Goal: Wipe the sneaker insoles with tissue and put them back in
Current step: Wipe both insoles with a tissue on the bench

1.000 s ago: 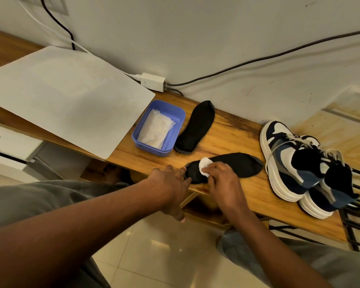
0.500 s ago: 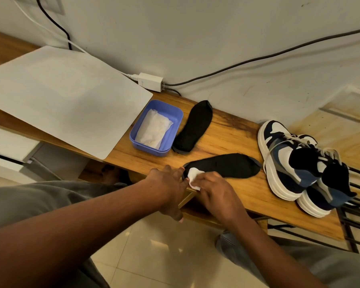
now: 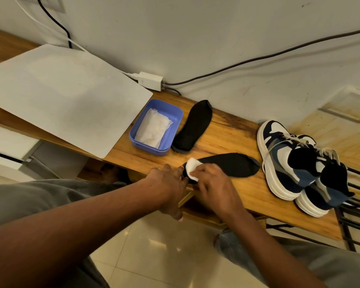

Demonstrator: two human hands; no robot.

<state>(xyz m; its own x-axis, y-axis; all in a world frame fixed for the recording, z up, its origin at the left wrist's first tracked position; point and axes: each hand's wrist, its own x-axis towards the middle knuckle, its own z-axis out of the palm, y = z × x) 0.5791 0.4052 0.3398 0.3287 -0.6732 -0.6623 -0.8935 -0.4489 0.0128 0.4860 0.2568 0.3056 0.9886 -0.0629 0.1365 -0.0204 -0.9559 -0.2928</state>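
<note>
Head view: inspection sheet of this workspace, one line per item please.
Surface: wooden bench against the wall, large white board lying over its left part.
Job's things: near insole flat at the front edge; far insole flat beside the blue tray; spare tissues in the tray; both sneakers at the right end, no insoles in them.
Clutter: nothing seen.
Hands: left hand steadies the near insole's end; right hand presses a tissue wad onto it.
Cables: white adapter on the bench by the wall, grey, white and black cables along the wall.
Surroundings: tiled floor, black metal rack at the right.
</note>
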